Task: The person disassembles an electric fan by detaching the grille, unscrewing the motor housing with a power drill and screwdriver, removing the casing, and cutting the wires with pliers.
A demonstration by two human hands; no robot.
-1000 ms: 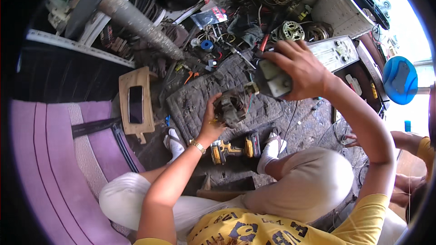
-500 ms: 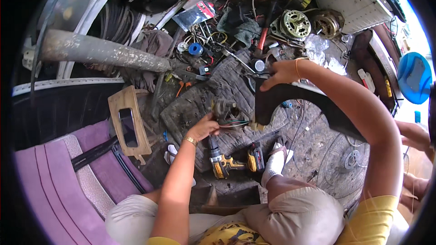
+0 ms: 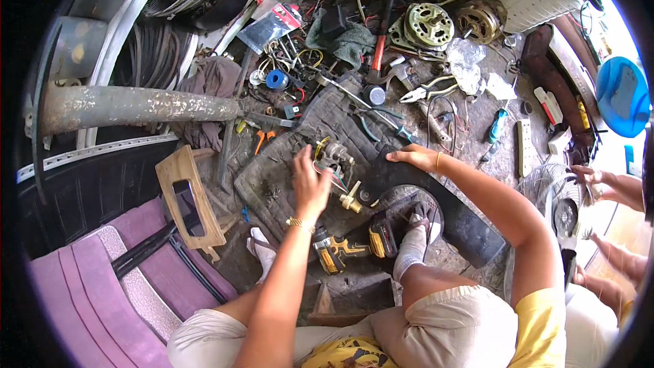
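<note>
My right hand [image 3: 419, 158] grips the top end of a black curved panel [image 3: 470, 232], thumb and fingers closed round its edge. The panel slants down to the right, with a wide cutout facing me. Open, with fingers apart, my left hand [image 3: 312, 182] hovers beside a small electric motor [image 3: 335, 152] that rests on a worn dark wooden board [image 3: 272, 177]. Coloured wires [image 3: 336, 178] run from the motor towards a brass-coloured fitting [image 3: 351, 202] near the panel's end. Close in front of me lies a yellow and black cordless drill [image 3: 334, 251].
Pliers [image 3: 430, 90], a teal-handled screwdriver [image 3: 499, 126], a red-handled hammer [image 3: 379, 51] and bare motor parts [image 3: 429, 26] litter the floor beyond. At right, another person's hand [image 3: 590, 177] is at a fan [image 3: 560, 197]. A wooden frame [image 3: 191, 197] and purple cushion [image 3: 82, 286] stand left.
My left hand has let go of the wires and opened. The panel in my right hand has swung lower and closer to me. At right, the fan has been lifted off the floor.
</note>
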